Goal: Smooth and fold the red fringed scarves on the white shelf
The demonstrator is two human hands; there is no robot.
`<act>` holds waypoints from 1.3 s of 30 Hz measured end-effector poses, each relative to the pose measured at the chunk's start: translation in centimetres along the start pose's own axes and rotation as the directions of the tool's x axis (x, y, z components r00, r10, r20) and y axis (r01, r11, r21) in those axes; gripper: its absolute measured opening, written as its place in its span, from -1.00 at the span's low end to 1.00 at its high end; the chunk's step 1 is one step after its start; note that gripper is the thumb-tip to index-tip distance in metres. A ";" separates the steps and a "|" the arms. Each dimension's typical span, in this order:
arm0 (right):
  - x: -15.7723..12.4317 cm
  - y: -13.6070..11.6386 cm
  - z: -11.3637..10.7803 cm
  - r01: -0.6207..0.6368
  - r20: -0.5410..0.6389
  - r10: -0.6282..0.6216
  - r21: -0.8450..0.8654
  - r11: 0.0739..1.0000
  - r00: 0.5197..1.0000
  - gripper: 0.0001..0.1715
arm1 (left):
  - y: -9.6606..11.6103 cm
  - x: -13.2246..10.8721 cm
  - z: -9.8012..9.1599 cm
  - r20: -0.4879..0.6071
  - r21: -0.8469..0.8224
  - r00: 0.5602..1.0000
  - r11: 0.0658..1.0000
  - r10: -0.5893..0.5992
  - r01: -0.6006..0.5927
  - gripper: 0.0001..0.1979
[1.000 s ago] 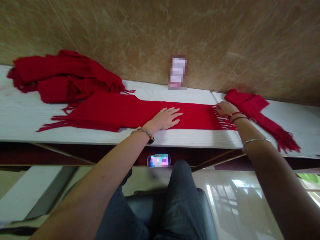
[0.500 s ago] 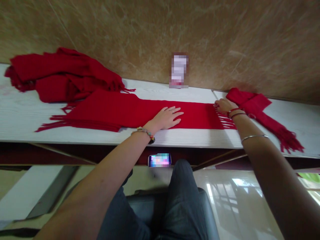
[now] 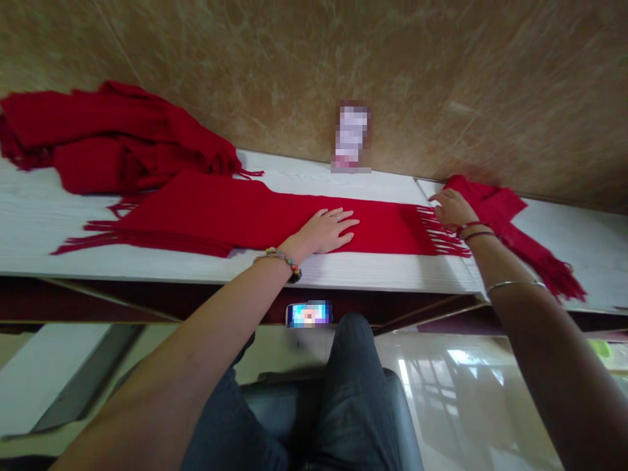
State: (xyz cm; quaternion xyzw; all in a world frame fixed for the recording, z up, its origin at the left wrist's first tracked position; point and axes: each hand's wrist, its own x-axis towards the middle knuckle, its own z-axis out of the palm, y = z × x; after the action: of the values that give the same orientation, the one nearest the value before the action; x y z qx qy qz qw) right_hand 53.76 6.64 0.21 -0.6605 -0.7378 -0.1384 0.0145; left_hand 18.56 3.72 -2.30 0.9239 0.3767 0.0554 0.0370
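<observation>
A red fringed scarf (image 3: 387, 226) lies stretched along the white table, its left part wider and layered. My left hand (image 3: 331, 230) rests flat on the scarf's middle, fingers spread. My right hand (image 3: 455, 209) is over the far corner of the scarf's right-hand fringe (image 3: 439, 232), with the index finger stretched out to the left and the other fingers partly hidden. Just behind that hand lies a folded red scarf (image 3: 510, 203), its fringed end pointing towards the front right.
A heap of red scarves (image 3: 118, 134) sits at the back left of the white table (image 3: 343, 269). A blurred-out card or label (image 3: 351, 137) is by the brown marbled wall (image 3: 275, 72). Below the table edge a lit phone (image 3: 309, 314) lies on a dark shelf.
My right hand has shifted slightly right, off the scarf's corner, and its index finger has straightened. The fringe strands lie more spread out to the right. My left hand stays in place.
</observation>
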 end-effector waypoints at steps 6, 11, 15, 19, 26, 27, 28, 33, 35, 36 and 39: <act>1.1 -4.4 1.6 0.161 0.083 -0.178 0.178 0.971 0.981 -0.46 | 0.0 0.0 0.1 0.001 0.007 1.000 1.000 -0.002 0.002 -0.49; -1.2 -0.8 1.8 -0.235 0.288 0.203 0.081 0.969 0.936 -0.39 | 0.1 -0.2 -0.2 0.012 -0.003 1.000 1.000 0.000 0.000 -0.49; -1.8 0.9 1.0 -0.310 0.201 0.302 0.011 0.951 0.932 -0.42 | 0.1 -0.1 -0.1 -0.002 -0.004 1.000 1.000 -0.002 0.002 -0.50; -0.8 -3.3 0.1 -0.127 0.073 0.122 0.056 0.990 0.990 -0.43 | 0.1 -0.1 -0.1 -0.001 0.001 1.000 1.000 -0.003 0.003 -0.50; 0.7 -11.9 0.4 0.235 0.044 -0.246 0.176 0.956 0.968 -0.46 | 0.2 -0.2 -0.2 0.000 0.024 1.000 1.000 -0.005 0.005 -0.50; 0.8 -11.6 0.6 0.224 0.030 -0.233 0.175 0.959 0.972 -0.48 | 0.1 -0.2 -0.1 -0.005 0.026 1.000 1.000 -0.004 0.004 -0.50; 0.7 -10.8 0.7 0.189 0.014 -0.194 0.168 0.968 0.981 -0.50 | 0.1 -0.2 -0.1 -0.010 0.027 1.000 1.000 -0.002 0.002 -0.50; 0.3 -3.7 0.5 -0.143 0.019 0.142 0.068 0.987 0.990 -0.54 | -0.1 -0.1 0.1 -0.013 0.011 1.000 1.000 0.006 -0.006 -0.50; 0.2 -1.7 0.4 -0.180 0.042 0.179 0.043 0.983 0.983 -0.54 | -0.1 0.0 0.1 -0.012 0.009 1.000 1.000 -0.001 0.001 -0.51; 0.2 -1.2 0.4 -0.169 0.049 0.167 0.037 0.985 0.985 -0.54 | -0.1 0.0 0.2 -0.011 0.009 1.000 1.000 -0.004 0.004 -0.51; 0.5 -1.3 1.0 -0.100 0.060 0.098 0.039 0.994 0.993 -0.53 | -0.2 0.0 0.2 -0.015 0.007 1.000 1.000 0.001 -0.001 -0.51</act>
State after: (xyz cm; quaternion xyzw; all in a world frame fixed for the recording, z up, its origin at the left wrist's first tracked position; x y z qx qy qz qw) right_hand 52.58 7.20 -0.93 -0.6996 -0.7069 -0.1029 0.0137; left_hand 18.46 3.83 -2.53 0.9238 0.3767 0.0611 0.0308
